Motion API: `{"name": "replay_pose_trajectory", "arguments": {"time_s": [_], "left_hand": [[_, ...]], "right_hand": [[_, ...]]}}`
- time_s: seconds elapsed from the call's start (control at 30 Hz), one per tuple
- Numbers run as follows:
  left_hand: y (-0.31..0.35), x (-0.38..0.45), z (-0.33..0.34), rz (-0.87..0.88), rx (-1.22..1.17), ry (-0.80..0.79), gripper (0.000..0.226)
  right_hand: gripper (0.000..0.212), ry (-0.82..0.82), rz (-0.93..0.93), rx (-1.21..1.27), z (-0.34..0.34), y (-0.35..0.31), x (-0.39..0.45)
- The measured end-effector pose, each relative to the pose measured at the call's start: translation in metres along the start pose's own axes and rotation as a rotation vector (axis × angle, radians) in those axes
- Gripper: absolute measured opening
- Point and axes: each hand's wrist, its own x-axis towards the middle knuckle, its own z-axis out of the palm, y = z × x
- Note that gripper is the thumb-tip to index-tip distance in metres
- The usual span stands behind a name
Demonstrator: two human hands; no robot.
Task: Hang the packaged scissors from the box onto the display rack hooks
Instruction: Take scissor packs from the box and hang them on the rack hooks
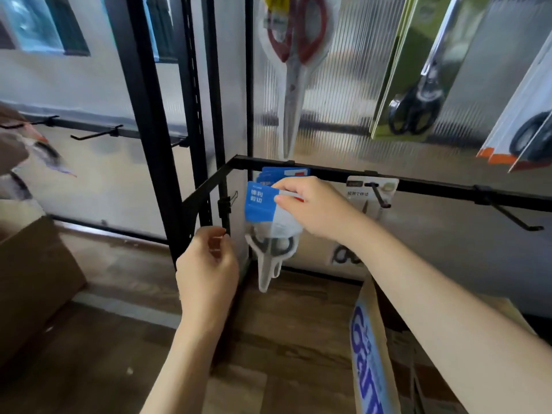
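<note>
- Right now, head view: the right hand point(310, 206) pinches the top of a blue-and-white carded pack of black-handled scissors point(265, 222), thumb on the card's front, fingers curled over its top edge.
- That pack hangs just under the black horizontal rack bar point(433, 186), in front of more blue-carded packs point(283, 172) already on the same spot; the hook itself is hidden by the hand.
- The left hand point(209, 261) floats lower left, beside the black upright post point(222, 150), fingers loosely curled, nothing in them, clear of the pack.
- A bare black wire hook point(513, 219) sticks out of the bar to the right.
- Up top, red-handled scissors in a clear blister point(294, 64) hang against the ribbed translucent panel point(352, 94).
- Bottom right, a brown cardboard box with blue lettering point(373, 354) stands on the wood-look floor point(119, 339).
</note>
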Motion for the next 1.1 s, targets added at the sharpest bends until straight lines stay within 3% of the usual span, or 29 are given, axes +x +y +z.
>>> {"name": "replay_pose_trajectory", "arguments": {"time_s": [0.17, 0.33, 0.5, 0.93, 1.1], "left_hand": [[-0.005, 0.000, 0.005, 0.030, 0.049, -0.011, 0.019], [-0.008, -0.002, 0.011, 0.066, 0.100, -0.030, 0.020], [-0.014, -0.006, 0.012, 0.032, 0.090, -0.069, 0.023], [-0.014, -0.011, 0.020, 0.135, 0.157, -0.122, 0.021], [-0.007, -0.021, 0.028, 0.285, 0.212, -0.148, 0.012]], "right_hand": [[0.027, 0.088, 0.053, 0.013, 0.000, 0.003, 0.014], [0.010, 0.196, 0.102, 0.148, 0.003, 0.008, 0.020], [0.017, 0.201, 0.144, 0.249, 0.005, 0.011, 0.018], [0.012, 0.324, 0.202, 0.135, 0.011, 0.023, 0.028], [0.031, 0.415, 0.127, 0.030, 0.010, 0.028, 0.004]]}}
